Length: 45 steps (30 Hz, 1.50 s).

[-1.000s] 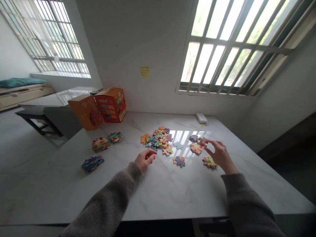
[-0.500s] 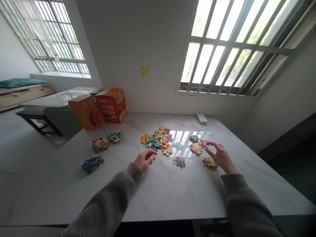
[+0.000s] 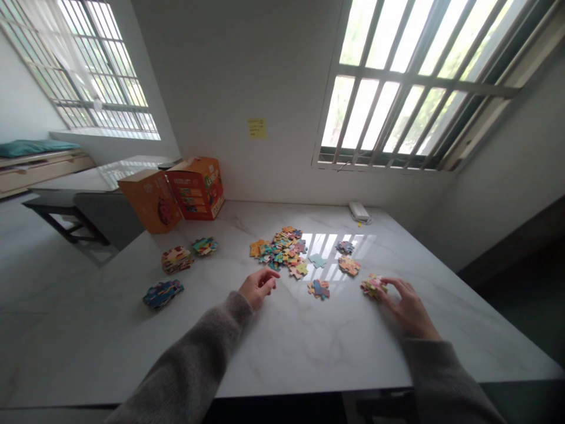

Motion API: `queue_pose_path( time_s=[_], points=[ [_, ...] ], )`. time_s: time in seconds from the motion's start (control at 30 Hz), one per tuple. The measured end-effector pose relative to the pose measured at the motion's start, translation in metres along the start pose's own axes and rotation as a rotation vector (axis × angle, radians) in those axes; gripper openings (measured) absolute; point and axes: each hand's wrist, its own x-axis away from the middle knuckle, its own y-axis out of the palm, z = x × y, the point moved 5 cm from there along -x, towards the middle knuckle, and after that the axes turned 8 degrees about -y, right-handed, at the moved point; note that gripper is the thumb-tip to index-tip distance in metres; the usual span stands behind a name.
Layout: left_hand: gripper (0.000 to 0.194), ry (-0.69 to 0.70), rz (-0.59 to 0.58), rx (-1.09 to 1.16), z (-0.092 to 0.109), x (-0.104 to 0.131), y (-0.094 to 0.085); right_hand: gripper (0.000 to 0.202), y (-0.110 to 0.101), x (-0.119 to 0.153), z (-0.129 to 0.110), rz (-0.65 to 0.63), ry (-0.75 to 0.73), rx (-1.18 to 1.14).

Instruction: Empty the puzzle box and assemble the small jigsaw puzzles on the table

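My right hand [image 3: 406,303] is at the yellow-green stack of puzzle pieces [image 3: 367,287] on the right. Its thumb and fingertips pinch a pink puzzle piece [image 3: 376,282] right over that stack; whether the piece rests on it I cannot tell. My left hand [image 3: 258,288] is loosely curled above the table, with nothing visible in it. Just beyond it lies a mixed heap of puzzle pieces [image 3: 285,250]. Between the hands are a small blue and orange group of pieces [image 3: 319,289] and a single pale blue piece [image 3: 316,260].
An orange stack [image 3: 349,265] and a grey-purple stack [image 3: 345,247] lie beyond my right hand. At left are a dark blue stack [image 3: 162,294], a red and cream stack [image 3: 176,259] and a teal stack [image 3: 205,245]. Orange boxes [image 3: 194,191] and a white device [image 3: 359,211] stand near the wall.
My right hand has moved nearer to me with the pink puzzle piece, from beside the orange stack to over the yellow-green one. The left hand has hardly moved. The view has shifted slightly.
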Motion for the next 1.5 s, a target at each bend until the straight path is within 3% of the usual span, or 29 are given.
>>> queue_pose_path(
  time_s=[0.13,0.23,0.33,0.47,0.53,0.63,0.77,0.87,1.0,1.1,1.13,1.2,1.27,1.33,1.43,1.5],
  points=[
    [0.028,0.005,0.004,0.003,0.000,0.000,-0.001,0.021,0.003,0.006,-0.005,-0.098,-0.060,0.048],
    [0.028,0.008,0.017,-0.001,0.000,-0.001,-0.003,0.022,0.002,-0.002,-0.016,-0.033,-0.039,0.128],
    [0.028,0.006,0.022,0.001,0.001,0.000,-0.002,0.019,0.012,-0.017,-0.048,0.011,-0.029,0.186],
    [0.028,0.015,0.006,0.004,0.004,0.001,0.000,0.016,0.056,-0.036,-0.113,-0.254,-0.192,0.027],
    [0.028,0.018,0.011,0.002,0.005,0.002,0.000,0.023,0.073,-0.043,-0.133,-0.348,-0.200,-0.006],
    [0.028,0.015,0.019,-0.008,0.004,0.002,-0.001,0.034,0.086,-0.055,-0.141,-0.466,-0.143,-0.034],
    [0.027,0.005,0.007,-0.028,0.004,0.002,0.000,0.026,0.092,-0.071,-0.136,-0.593,-0.094,-0.158],
    [0.026,-0.003,0.014,-0.039,0.004,0.002,0.000,0.027,0.093,-0.082,-0.131,-0.526,-0.043,-0.306],
    [0.025,0.011,0.006,-0.067,0.007,0.001,0.004,0.022,0.101,-0.088,-0.136,-0.495,0.138,-0.651],
    [0.025,0.079,0.014,-0.113,0.012,0.002,0.009,0.030,0.103,-0.093,-0.162,-0.326,0.270,-1.075],
    [0.029,0.115,0.023,-0.120,0.015,0.003,0.010,0.037,0.103,-0.095,-0.174,-0.239,0.299,-1.204],
    [0.045,0.190,0.050,-0.115,0.021,0.005,0.011,0.048,0.106,-0.096,-0.202,-0.195,0.322,-1.383],
    [0.058,0.238,0.096,-0.102,0.026,0.008,0.010,0.044,0.111,-0.095,-0.227,-0.195,0.327,-1.432],
    [0.053,0.253,0.147,-0.099,0.029,0.009,0.006,0.035,0.116,-0.093,-0.242,-0.173,0.322,-1.421],
    [0.036,0.221,0.186,-0.023,0.025,0.008,0.001,0.033,0.122,-0.088,-0.247,-0.126,0.320,-1.389],
    [0.037,0.175,0.187,0.105,0.020,0.005,-0.002,0.034,0.125,-0.085,-0.245,-0.120,0.314,-1.349]
  ],
)
